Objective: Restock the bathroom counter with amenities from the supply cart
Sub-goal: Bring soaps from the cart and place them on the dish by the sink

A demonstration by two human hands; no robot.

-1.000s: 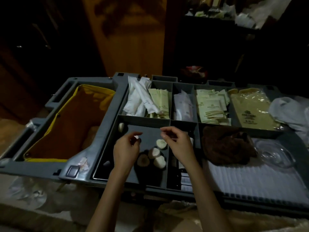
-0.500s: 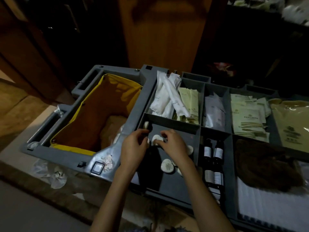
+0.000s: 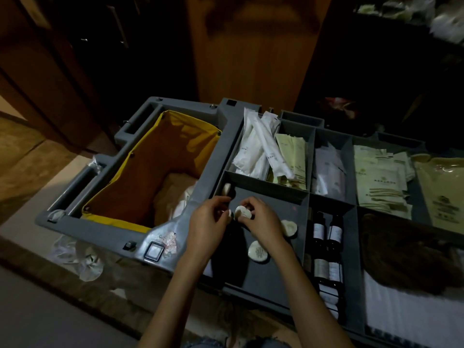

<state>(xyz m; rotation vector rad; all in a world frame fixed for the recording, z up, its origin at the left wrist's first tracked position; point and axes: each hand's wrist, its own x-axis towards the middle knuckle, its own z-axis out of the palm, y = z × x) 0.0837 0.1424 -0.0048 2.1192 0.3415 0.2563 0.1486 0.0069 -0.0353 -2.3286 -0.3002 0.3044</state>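
Cart tray [image 3: 305, 200]: gathering stage.
Left hand [image 3: 208, 223] and right hand [image 3: 263, 221] each pinched soap [image 3: 242, 212]; spares [image 3: 257, 251] lay rightward; counter delivery pending.

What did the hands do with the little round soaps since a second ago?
The hands moved together over the gray tray. The right hand now pinches a round soap; the left hand holds a small white thing beside it. The corner soap, dark bottles and packets stayed put.
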